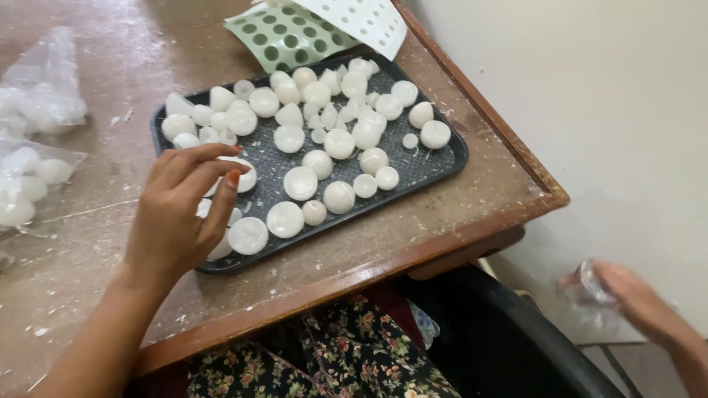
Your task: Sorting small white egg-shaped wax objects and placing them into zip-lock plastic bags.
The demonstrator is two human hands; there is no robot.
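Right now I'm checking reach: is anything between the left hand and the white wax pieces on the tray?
Nothing visible. The left hand hovers over the near left corner of the black tray, fingertips right above the white wax pieces there.

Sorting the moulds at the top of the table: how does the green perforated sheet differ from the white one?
The green sheet lies underneath, the white sheet overlaps it. The green one's holes look larger and darker; the white one's look smaller and paler. The green sheet touches the black tray; the white one reaches the table edge. Both are perforated in rows.
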